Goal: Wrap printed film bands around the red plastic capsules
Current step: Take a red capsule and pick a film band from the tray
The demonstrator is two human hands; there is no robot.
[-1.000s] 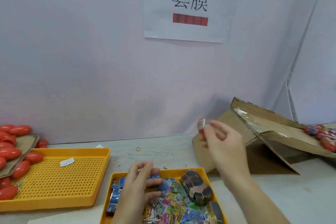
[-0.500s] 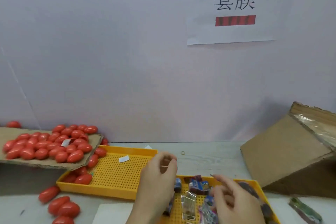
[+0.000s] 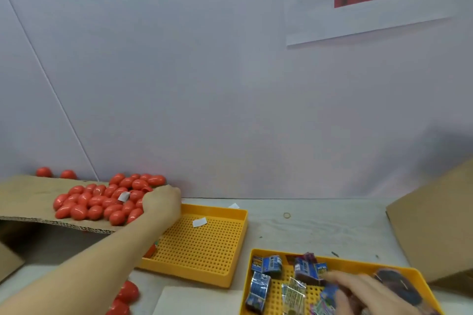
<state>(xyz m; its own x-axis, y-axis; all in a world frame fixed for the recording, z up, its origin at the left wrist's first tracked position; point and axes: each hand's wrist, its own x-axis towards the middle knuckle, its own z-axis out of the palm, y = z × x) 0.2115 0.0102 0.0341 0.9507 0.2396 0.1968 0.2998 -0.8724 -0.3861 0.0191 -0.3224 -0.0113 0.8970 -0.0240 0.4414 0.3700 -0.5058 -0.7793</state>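
Red plastic capsules [image 3: 102, 202] lie heaped on a cardboard sheet [image 3: 28, 194] at the table's far left edge, against the wall. In the head view, the only one, the left hand [image 3: 160, 201] reaches into the near-right side of that heap, knuckles up and fingers curled down among the capsules; whether it has one gripped yet I cannot tell. A few more capsules [image 3: 125, 294] lie loose on the table by the forearm, toward the near edge.

At the table's near right, the right hand [image 3: 358, 291] rests in a yellow tray [image 3: 358, 262] among the printed film bands [image 3: 261, 284], its fingers bent onto the pile. It looks to be picking a band, but a grip is not clear. Between the two lies a second yellow tray [image 3: 220, 245], holding only a white slip [image 3: 199, 222].

No banded capsule shows here. By my reading this is the fetching stage of one cycle: capsule and band are being gathered, the wrapping itself is not yet begun, and the large bare heap says much remains.
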